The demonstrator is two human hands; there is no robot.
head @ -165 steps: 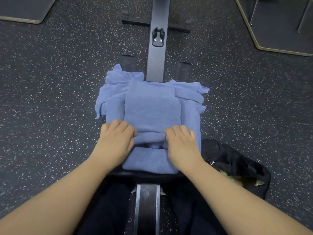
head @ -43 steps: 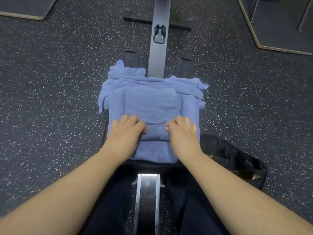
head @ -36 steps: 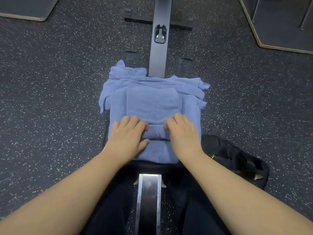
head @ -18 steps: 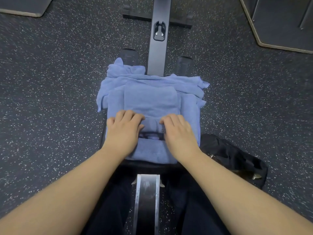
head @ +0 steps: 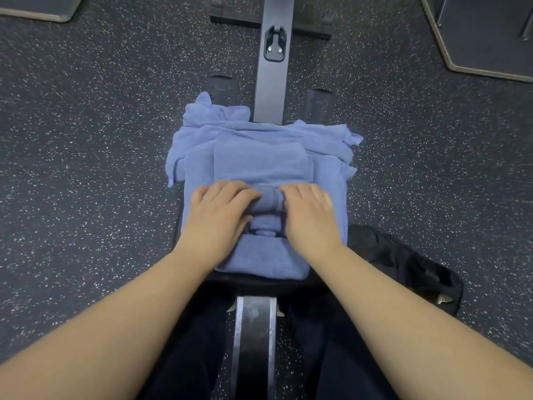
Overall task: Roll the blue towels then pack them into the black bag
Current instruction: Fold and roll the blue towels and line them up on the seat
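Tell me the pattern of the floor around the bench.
Dark grey floor with small white speckles, clearest in the head view.

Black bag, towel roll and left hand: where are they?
Black bag [head: 403,264]: head view, its crumpled top, on the floor.
Towel roll [head: 269,202]: head view, the rolled part between the hands.
Left hand [head: 219,215]: head view, the back of the hand.

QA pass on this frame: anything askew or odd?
Mildly: the towel pile on the bench is uneven, corners hanging off both sides. The roll between left hand and right hand looks fine. Bag lies slumped on the floor.
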